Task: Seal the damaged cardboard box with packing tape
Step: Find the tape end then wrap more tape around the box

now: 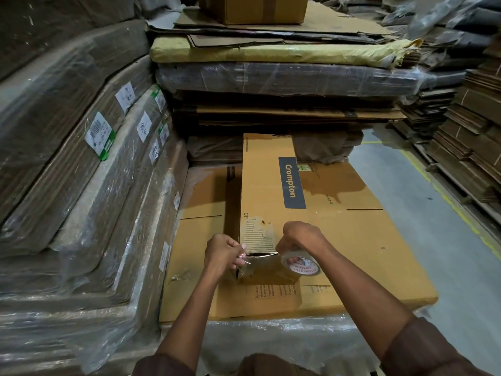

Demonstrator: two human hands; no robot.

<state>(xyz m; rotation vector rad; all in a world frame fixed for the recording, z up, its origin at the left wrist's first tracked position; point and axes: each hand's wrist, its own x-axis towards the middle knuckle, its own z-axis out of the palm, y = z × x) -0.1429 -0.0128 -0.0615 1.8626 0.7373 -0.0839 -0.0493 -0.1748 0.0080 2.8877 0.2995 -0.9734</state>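
torn cardboard box (267, 183), left fingers (242, 249) pinching tape end, right fingers (280, 244) round tape roll (301, 263)

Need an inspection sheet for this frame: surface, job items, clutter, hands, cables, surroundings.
Surface: large flattened brown cardboard carton lying on plastic-wrapped bundles.
Job's things: narrow tan Crompton cardboard box with its outer paper torn off near the front end, corrugation exposed; clear packing tape roll with red-printed core; a pulled tape strip spans the box's front edge.
Clutter: nothing seen loose on the carton.
Hands: left hand pinches the strip's free end; right hand grips the roll.
Cables: nothing seen.
Surroundings: wrapped cardboard stacks with white labels left, flat sheets behind, grey floor with yellow line right.
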